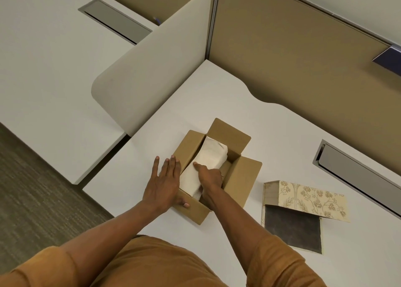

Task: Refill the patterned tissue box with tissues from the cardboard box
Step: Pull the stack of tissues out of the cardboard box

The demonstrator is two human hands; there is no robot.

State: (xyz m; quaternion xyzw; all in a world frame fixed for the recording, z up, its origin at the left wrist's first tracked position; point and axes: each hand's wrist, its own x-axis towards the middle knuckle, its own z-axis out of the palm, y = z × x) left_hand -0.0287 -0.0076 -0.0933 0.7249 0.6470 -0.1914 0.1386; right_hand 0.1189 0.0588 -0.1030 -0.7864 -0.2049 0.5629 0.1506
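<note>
An open cardboard box (238,178) sits mid-desk with its flaps spread. A white stack of tissues (208,158) stands tilted inside it, its near end raised. My right hand (211,176) reaches into the box and grips the stack's right side, forefinger lying on top. My left hand (163,182) rests flat against the box's left flap, fingers apart, thumb on the near flap. The patterned tissue box (312,197), beige with a floral print, lies open to the right, its dark inside (293,230) showing.
A white desk (165,124) holds everything. A rounded divider panel (152,69) stands at the left, tan partition walls behind. A grey cable hatch (355,178) is set in the desk at the right. Carpeted floor lies at the lower left.
</note>
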